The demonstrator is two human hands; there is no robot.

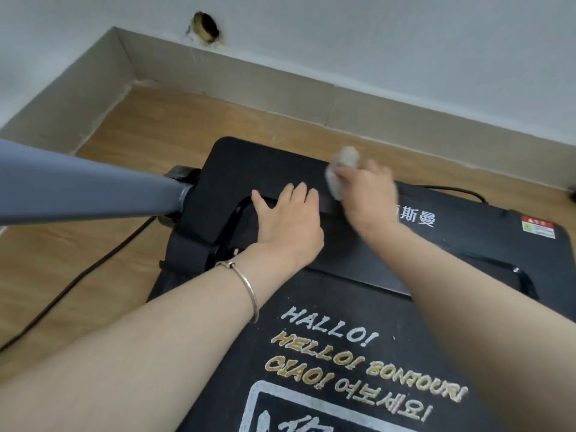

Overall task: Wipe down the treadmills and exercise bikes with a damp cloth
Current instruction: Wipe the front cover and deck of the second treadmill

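Observation:
A black treadmill (268, 163) lies low on the wooden floor, its front motor cover toward the wall. My right hand (371, 194) grips a crumpled grey-white cloth (339, 169) and holds it against the top of the cover; both are blurred. My left hand (286, 226) rests flat with straight fingers on the cover's near edge, a thin metal bracelet on that wrist. White characters and a red-and-white warning sticker (538, 229) mark the cover's right side.
A grey handrail post (93, 188) slants in from the left to a black hinge. A black mat (358, 353) with printed greetings lies on the deck near me. A black cable (78, 275) runs across the floor at left. A wall with a tiled skirting stands close behind.

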